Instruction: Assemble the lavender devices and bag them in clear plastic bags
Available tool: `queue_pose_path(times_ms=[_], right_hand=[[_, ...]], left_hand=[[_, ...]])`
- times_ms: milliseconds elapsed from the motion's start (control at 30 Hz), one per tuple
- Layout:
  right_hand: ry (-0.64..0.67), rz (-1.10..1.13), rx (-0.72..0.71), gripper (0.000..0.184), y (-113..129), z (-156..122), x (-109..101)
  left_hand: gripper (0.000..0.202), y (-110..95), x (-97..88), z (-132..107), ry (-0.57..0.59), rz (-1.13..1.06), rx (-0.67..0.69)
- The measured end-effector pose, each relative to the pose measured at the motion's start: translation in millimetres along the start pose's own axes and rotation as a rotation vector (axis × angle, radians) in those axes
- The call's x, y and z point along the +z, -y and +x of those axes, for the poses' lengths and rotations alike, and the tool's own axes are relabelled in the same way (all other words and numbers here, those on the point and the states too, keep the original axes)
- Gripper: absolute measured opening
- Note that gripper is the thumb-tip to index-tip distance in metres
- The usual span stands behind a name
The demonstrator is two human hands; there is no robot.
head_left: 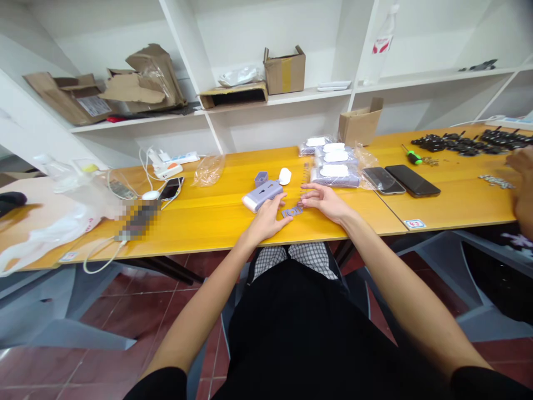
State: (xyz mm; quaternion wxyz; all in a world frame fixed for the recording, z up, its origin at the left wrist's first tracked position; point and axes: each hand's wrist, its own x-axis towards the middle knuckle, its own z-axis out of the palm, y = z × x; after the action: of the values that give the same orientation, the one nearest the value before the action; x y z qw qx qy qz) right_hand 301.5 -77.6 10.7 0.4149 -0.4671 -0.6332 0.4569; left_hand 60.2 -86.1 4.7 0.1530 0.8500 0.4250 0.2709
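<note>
My left hand point(270, 220) rests beside a purple and white box-shaped case point(265, 194) with two dark slots in its top. Its fingers touch the near right end of the case, and its thumb is stretched away from them. Between my hands lie small flat purple pieces point(292, 211), close to the left thumb. My right hand point(327, 203) hovers low over the table just right of these pieces, fingers apart, with nothing visible in them. Behind the case stand a small purple hollow part point(261, 178) and a rounded white part point(285, 176). Tiny thin parts point(306, 173) lie in a row behind my right hand.
Bagged purple and white cases point(336, 171) are grouped at the back right. Two phones point(412, 180) and a green screwdriver point(412, 156) lie further right, near black parts point(462, 143). Another person's hand point(522, 178) is at the right edge. Chargers and cables point(166, 169) are at left.
</note>
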Motion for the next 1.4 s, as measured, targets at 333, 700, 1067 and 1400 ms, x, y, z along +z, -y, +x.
queue_pose_path(times_ms=[333,700,1067,1400], right_hand=[[0.095,0.208,-0.108,0.032,-13.2,0.3,-1.9],[0.15,0.25,-0.095,0.033,-16.5,0.8,-2.9],[0.156,0.197,-0.095,0.035,-13.3,-0.5,-3.2],[0.171,0.167,-0.097,0.037,-12.8,-0.1,-3.3]], left_hand=[[0.054,1.8,1.4,1.4,-0.005,-0.078,0.175],[0.053,6.5,4.9,0.1,-0.055,-0.152,0.208],[0.048,6.7,5.8,1.1,-0.067,-0.133,0.236],[0.038,5.2,5.6,-0.9,-0.087,-0.097,0.275]])
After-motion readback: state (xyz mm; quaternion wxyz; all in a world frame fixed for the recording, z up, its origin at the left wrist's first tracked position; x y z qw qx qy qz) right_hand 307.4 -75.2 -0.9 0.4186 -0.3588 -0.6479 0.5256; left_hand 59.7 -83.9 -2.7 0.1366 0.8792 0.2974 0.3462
